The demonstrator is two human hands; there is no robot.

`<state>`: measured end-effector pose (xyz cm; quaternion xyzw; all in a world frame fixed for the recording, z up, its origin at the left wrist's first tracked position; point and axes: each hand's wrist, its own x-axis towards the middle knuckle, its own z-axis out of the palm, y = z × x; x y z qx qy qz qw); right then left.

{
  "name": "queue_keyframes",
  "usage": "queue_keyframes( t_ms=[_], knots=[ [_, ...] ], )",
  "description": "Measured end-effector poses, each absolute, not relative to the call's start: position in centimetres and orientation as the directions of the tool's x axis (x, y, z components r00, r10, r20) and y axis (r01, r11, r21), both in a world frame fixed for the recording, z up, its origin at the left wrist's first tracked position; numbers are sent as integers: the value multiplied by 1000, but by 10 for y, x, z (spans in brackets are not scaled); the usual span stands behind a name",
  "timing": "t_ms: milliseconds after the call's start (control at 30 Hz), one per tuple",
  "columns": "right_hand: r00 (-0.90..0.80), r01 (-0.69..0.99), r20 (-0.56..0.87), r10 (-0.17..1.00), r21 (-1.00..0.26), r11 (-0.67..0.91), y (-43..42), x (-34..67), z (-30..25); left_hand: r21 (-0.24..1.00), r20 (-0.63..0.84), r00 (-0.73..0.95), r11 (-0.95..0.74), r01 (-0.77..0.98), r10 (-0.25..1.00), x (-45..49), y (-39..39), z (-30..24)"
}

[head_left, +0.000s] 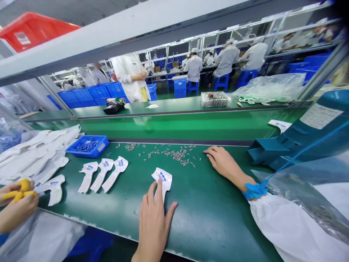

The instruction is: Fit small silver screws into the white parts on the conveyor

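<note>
My left hand [154,222] reaches up from the front edge with its fingers stretched out. Its fingertips rest on a white plastic handle-shaped part [163,176] with blue pieces set in its head. To the right, my right hand [222,162] lies palm down on the green bench, fingers extended and a blue band around the wrist. Its fingertips are beside a scattering of small metal screws [178,154]; whether one is under them I cannot tell. Three similar white parts [105,174] lie in a row left of my left hand.
A blue tray [105,145] of small blue pieces stands at the back left, near piled white parts [35,151]. A co-worker's hands [20,205] hold something yellow at far left. A teal holder [302,134] and plastic bag [305,200] flank my right arm. A shelf [169,105] runs behind.
</note>
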<state>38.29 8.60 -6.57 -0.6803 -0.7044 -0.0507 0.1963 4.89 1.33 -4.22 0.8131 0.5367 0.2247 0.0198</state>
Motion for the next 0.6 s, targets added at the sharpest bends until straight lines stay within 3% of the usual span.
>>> queue_keyframes(
  t_ms=[167, 333, 467, 600],
  knots=[
    [25, 972, 389, 921, -226, 69, 82, 383, -63, 316, 327, 375, -474, 822, 868, 52, 49, -32],
    [31, 968, 406, 913, -241, 74, 78, 378, -60, 274, 361, 419, -525, 806, 833, 116, 145, 7],
    [44, 955, 415, 909, -285, 84, 74, 372, -61, 260, 352, 348, -448, 855, 869, 189, 226, 21],
    [83, 932, 437, 896, -352, 86, 75, 373, -63, 261, 335, 296, -390, 883, 894, 233, 259, 21]
  ],
)
